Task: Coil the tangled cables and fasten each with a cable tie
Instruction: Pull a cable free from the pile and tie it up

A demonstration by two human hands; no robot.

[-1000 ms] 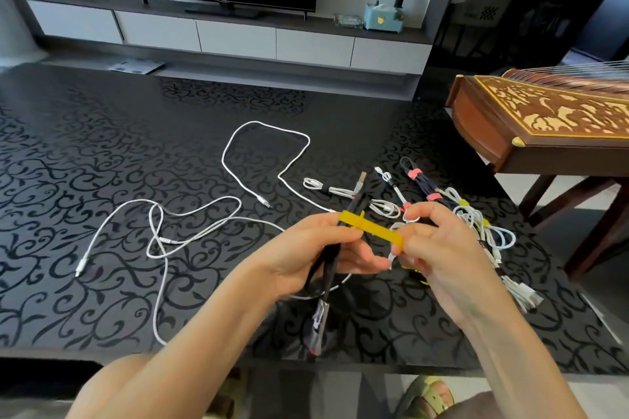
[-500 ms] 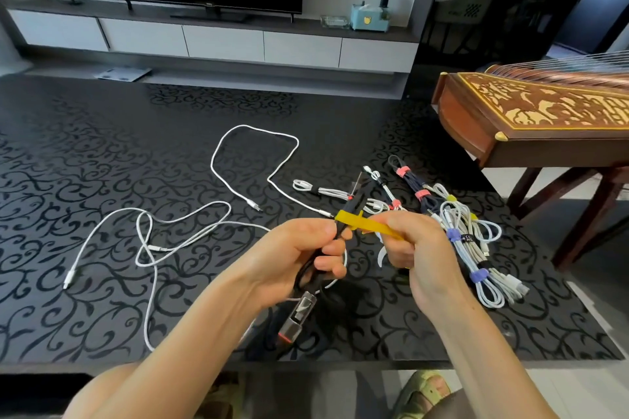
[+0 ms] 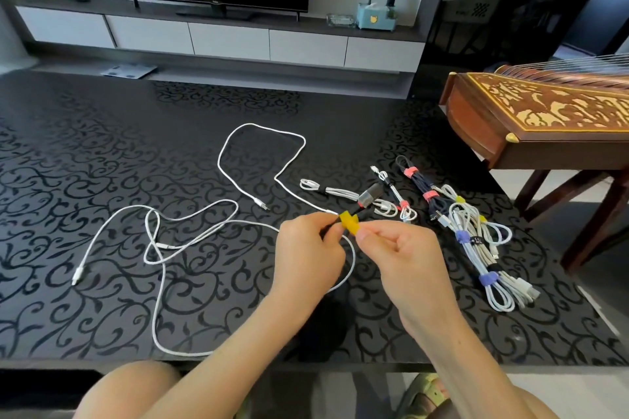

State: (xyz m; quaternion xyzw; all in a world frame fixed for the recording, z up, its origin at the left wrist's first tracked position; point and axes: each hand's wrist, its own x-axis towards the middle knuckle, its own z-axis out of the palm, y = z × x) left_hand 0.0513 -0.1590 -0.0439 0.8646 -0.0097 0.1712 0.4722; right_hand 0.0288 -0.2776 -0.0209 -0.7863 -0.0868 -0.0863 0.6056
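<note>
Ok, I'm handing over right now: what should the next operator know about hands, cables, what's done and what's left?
Left hand grips the black cable; right hand pinches the yellow tie wrapped round it.
Done: tied bundles lie on the table at right.
Left: close this tie, then coil and tie the loose white cable sprawled across the left and middle.

The cable tie (image 3: pixel 350 222) in the fingers (image 3: pixel 369 234) is yellow, around a black cable (image 3: pixel 360 213) whose grey plug (image 3: pixel 370 196) has an orange-red band. Left of the fingers lie white cables (image 3: pixel 190 235). Right of them are a dark bundle (image 3: pixel 420 185) with pink ties (image 3: pixel 410 171) and a white bundle (image 3: pixel 483 262) with purple ties (image 3: pixel 487 279). The table (image 3: pixel 102 153) is black, scroll-patterned.
</note>
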